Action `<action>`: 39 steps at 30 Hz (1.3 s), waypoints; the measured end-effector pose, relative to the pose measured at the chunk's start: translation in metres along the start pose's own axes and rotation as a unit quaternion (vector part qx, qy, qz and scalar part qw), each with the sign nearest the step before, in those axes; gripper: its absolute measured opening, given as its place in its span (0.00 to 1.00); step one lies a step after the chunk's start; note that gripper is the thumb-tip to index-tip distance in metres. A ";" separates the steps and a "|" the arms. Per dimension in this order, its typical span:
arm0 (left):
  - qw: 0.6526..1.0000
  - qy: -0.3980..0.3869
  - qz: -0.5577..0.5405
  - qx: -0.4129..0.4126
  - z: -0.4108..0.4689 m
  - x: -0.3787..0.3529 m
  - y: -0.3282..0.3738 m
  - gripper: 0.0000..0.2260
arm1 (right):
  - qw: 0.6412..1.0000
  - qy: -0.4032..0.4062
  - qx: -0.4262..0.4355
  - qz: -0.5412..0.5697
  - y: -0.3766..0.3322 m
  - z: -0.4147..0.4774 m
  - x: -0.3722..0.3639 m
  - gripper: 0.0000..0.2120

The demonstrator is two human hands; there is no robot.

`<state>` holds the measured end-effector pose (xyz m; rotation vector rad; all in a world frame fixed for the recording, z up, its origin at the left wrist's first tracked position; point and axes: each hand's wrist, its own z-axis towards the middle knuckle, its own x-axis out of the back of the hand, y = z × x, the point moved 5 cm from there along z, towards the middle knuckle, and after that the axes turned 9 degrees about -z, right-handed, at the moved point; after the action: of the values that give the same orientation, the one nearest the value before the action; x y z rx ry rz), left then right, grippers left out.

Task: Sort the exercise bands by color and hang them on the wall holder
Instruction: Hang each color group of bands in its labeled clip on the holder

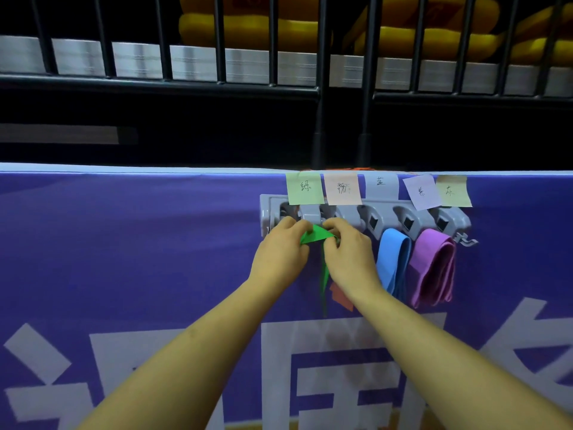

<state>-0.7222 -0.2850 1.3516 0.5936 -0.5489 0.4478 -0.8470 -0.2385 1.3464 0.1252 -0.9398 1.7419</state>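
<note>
A grey wall holder [415, 217] with several clips is fixed to a purple banner. Both hands grip a green band [316, 234] just under the holder's left clips: my left hand [280, 252] holds its left end, my right hand [348, 254] its right end, and a green tail hangs down between my wrists. A blue band [393, 259] hangs from a middle clip. A purple band [432, 266] hangs to its right. An orange band [339, 297] shows partly behind my right wrist.
Coloured sticky notes [305, 187] with handwritten characters sit above each clip. The purple banner [124, 243] carries large white characters. Above it runs a black metal railing [319, 88], with yellow padded shapes [248, 29] behind the bars. A small hook [466, 241] ends the holder at right.
</note>
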 end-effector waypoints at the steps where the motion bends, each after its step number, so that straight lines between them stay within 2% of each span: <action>1: 1.000 0.001 -0.003 0.001 0.000 0.000 0.000 0.13 | 1.000 0.000 0.007 -0.004 0.000 0.000 -0.001 0.16; 6: 0.999 0.026 -0.042 -0.011 0.001 0.003 0.005 0.10 | 1.000 0.016 0.019 -0.017 -0.003 -0.001 0.000 0.13; 16: 1.000 0.012 0.000 -0.018 -0.001 -0.001 -0.001 0.11 | 0.999 0.012 0.017 -0.033 0.002 -0.003 -0.010 0.15; 20: 0.999 0.044 0.011 -0.019 -0.003 0.005 0.003 0.11 | 1.000 0.008 0.013 -0.001 0.003 -0.007 -0.009 0.15; 24: 0.997 0.072 0.008 -0.010 0.000 0.009 0.009 0.10 | 0.998 0.046 0.027 0.013 -0.004 -0.006 -0.008 0.14; 28: 0.999 0.049 0.009 -0.014 0.003 0.004 0.009 0.09 | 0.998 0.066 0.008 0.022 -0.005 -0.002 -0.006 0.14; 35: 1.000 -0.002 -0.006 -0.012 -0.004 -0.005 -0.001 0.08 | 1.000 0.004 -0.006 -0.002 0.007 -0.011 -0.016 0.15; 39: 0.998 -0.002 -0.064 -0.026 -0.005 -0.005 -0.003 0.13 | 0.999 0.017 0.003 0.044 0.002 -0.014 -0.015 0.16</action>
<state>-0.7227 -0.2853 1.3440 0.5758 -0.5220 0.3094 -0.8380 -0.2411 1.3287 0.0595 -0.9272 1.8232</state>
